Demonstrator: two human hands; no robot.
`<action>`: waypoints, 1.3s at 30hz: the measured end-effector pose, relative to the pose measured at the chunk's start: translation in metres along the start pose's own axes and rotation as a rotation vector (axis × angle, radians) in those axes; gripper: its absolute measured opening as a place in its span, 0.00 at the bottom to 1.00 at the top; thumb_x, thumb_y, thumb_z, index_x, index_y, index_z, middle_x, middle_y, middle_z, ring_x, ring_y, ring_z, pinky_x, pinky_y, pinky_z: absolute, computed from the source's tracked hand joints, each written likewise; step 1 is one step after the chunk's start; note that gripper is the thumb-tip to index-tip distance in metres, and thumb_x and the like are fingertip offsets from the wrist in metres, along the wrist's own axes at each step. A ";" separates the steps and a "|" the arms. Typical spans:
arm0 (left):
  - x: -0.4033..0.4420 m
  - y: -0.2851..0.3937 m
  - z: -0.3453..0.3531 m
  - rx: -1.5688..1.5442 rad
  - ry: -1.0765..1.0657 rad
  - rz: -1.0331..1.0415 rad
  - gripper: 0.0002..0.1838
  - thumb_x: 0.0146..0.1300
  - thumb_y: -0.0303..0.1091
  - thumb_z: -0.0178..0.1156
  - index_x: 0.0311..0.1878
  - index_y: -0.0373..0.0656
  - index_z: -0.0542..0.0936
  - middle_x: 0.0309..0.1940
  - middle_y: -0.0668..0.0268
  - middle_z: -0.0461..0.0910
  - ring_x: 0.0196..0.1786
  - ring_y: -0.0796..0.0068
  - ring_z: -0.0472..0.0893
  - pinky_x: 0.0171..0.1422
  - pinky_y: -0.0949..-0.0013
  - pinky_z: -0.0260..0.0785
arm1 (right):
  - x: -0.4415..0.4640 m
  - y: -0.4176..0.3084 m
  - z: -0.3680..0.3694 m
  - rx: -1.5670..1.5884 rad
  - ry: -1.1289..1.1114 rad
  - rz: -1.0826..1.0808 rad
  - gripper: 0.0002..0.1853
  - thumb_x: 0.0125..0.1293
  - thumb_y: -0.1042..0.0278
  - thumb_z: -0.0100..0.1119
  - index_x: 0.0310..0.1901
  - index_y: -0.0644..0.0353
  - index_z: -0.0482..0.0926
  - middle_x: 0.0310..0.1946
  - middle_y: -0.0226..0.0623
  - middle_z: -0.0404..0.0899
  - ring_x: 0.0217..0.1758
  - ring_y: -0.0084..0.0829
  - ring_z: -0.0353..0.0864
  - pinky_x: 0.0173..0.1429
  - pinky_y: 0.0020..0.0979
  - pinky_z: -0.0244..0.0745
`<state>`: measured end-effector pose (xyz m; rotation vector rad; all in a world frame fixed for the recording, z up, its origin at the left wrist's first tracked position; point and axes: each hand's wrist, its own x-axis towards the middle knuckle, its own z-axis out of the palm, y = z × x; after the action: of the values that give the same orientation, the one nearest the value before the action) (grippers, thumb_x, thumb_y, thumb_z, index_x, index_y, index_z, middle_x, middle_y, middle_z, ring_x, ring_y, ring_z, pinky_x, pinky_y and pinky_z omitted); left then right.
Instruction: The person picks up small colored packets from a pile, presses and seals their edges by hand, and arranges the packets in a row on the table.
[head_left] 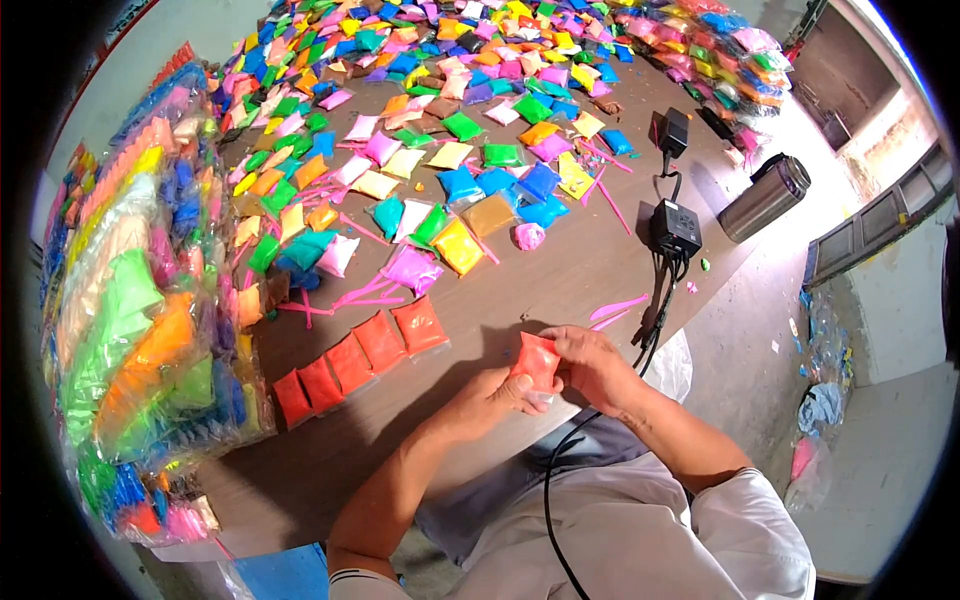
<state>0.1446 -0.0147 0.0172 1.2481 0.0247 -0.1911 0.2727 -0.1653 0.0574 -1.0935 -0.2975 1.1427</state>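
Observation:
Between my two hands, just above the table's near edge, is a small red packet [536, 362] in clear plastic. My left hand [500, 392] pinches its lower left side, thumb on top. From the upper right, my right hand [592, 366] grips the packet's other edge with bent fingers. To the left, a slanted row of several red packets [349, 362] lies side by side on the brown table [480, 325]. What fills the packets is soft-looking, but I cannot tell what it is.
Many coloured packets [462, 126] cover the table's far part. Bundled packets in plastic [150, 330] are piled at the left, with another pile [715, 55] far right. Pink plastic sticks [620, 308], a black power box [676, 228] with cables, and a metal flask [765, 200] lie rightward.

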 end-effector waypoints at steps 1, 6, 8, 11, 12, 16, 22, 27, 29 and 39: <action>0.000 -0.002 0.000 -0.020 0.002 -0.008 0.29 0.74 0.53 0.41 0.55 0.32 0.72 0.44 0.56 0.80 0.46 0.70 0.80 0.55 0.66 0.72 | -0.003 0.000 0.000 0.000 0.000 0.000 0.17 0.70 0.56 0.51 0.47 0.63 0.77 0.38 0.34 0.79 0.37 0.24 0.77 0.41 0.27 0.72; -0.001 0.005 0.000 0.093 -0.015 -0.069 0.28 0.75 0.51 0.41 0.56 0.31 0.72 0.45 0.55 0.80 0.46 0.71 0.80 0.55 0.67 0.72 | -0.011 0.009 0.005 -0.110 0.027 -0.084 0.07 0.66 0.74 0.57 0.44 0.64 0.76 0.34 0.29 0.79 0.34 0.17 0.75 0.37 0.21 0.70; -0.001 0.004 -0.001 0.160 -0.041 -0.080 0.27 0.75 0.49 0.42 0.56 0.31 0.72 0.44 0.55 0.80 0.46 0.71 0.80 0.54 0.66 0.72 | -0.008 0.015 0.001 -0.169 0.026 -0.122 0.07 0.68 0.74 0.54 0.44 0.66 0.76 0.35 0.30 0.79 0.34 0.17 0.75 0.37 0.22 0.71; -0.002 0.010 -0.001 0.160 -0.042 -0.099 0.29 0.73 0.53 0.43 0.55 0.32 0.74 0.44 0.56 0.81 0.48 0.67 0.81 0.55 0.64 0.72 | -0.006 0.014 0.003 -0.138 -0.001 -0.121 0.10 0.66 0.66 0.61 0.43 0.63 0.77 0.35 0.28 0.79 0.37 0.17 0.74 0.42 0.23 0.71; -0.001 0.009 -0.001 0.160 -0.039 -0.095 0.29 0.73 0.53 0.43 0.55 0.32 0.74 0.44 0.56 0.81 0.48 0.67 0.81 0.55 0.64 0.72 | -0.006 0.008 0.007 -0.139 0.000 -0.112 0.10 0.67 0.65 0.61 0.42 0.63 0.77 0.35 0.28 0.78 0.37 0.17 0.74 0.42 0.23 0.70; -0.002 0.003 -0.002 0.079 0.006 -0.054 0.25 0.75 0.47 0.43 0.55 0.31 0.73 0.42 0.56 0.81 0.46 0.70 0.81 0.54 0.65 0.72 | -0.006 0.000 0.016 -0.063 -0.020 -0.061 0.09 0.68 0.66 0.59 0.41 0.63 0.77 0.34 0.27 0.78 0.36 0.16 0.73 0.40 0.23 0.70; -0.003 0.012 0.000 0.215 -0.033 -0.076 0.23 0.74 0.48 0.45 0.50 0.32 0.74 0.41 0.56 0.81 0.47 0.68 0.81 0.55 0.64 0.73 | 0.003 0.017 0.012 -0.158 -0.042 -0.096 0.09 0.69 0.66 0.58 0.39 0.63 0.76 0.28 0.29 0.77 0.27 0.17 0.71 0.31 0.24 0.68; -0.002 -0.002 -0.004 0.066 0.000 -0.036 0.24 0.74 0.49 0.45 0.50 0.33 0.75 0.41 0.58 0.81 0.46 0.70 0.80 0.54 0.65 0.73 | 0.002 0.003 0.023 -0.112 -0.061 -0.082 0.10 0.69 0.64 0.58 0.39 0.63 0.76 0.24 0.28 0.75 0.22 0.17 0.69 0.25 0.23 0.64; -0.002 0.005 -0.003 0.087 0.018 -0.103 0.25 0.73 0.51 0.45 0.48 0.34 0.75 0.40 0.59 0.81 0.46 0.70 0.80 0.54 0.65 0.72 | -0.006 -0.012 0.029 -0.116 -0.021 0.000 0.11 0.67 0.62 0.60 0.40 0.62 0.77 0.22 0.24 0.73 0.20 0.14 0.66 0.23 0.22 0.60; -0.002 0.002 -0.001 0.081 -0.002 -0.084 0.24 0.74 0.50 0.44 0.44 0.34 0.75 0.39 0.60 0.79 0.46 0.70 0.80 0.54 0.66 0.73 | -0.010 0.000 0.015 -0.328 -0.078 -0.072 0.05 0.68 0.71 0.53 0.42 0.60 0.77 0.27 0.24 0.76 0.24 0.11 0.65 0.25 0.18 0.56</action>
<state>0.1430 -0.0128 0.0191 1.3283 0.0687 -0.2681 0.2582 -0.1657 0.0681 -1.3149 -0.5967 1.0976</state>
